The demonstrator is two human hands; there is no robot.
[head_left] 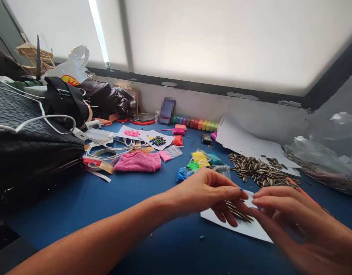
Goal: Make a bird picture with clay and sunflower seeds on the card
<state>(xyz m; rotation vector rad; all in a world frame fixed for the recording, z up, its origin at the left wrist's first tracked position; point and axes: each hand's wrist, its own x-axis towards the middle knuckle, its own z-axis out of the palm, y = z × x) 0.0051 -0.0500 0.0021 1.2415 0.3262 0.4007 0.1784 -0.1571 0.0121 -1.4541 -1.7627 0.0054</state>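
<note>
My left hand [204,191] is closed in a pinch, with a small blue bit of clay [241,189] between thumb and forefinger. Close by on the right, my right hand [302,221] has its thumb and fingers apart, with nothing visible between them. Its fingertips come close to those of my left hand. Under both hands lies a white paper [210,216], and several striped sunflower seeds [239,212] are on it, partly hidden by my left fingers. A packet of blue clay [183,174] sits just beyond my left wrist, beside green clay [193,165] and yellow clay [201,157].
A pile of sunflower seeds [256,170] spreads at the right, near stacked white paper [236,133] and a plastic bag [322,160]. A pink cloth [138,161], cables and a black bag [29,149] occupy the left. Seed-decorated paper [167,143] lies farther back.
</note>
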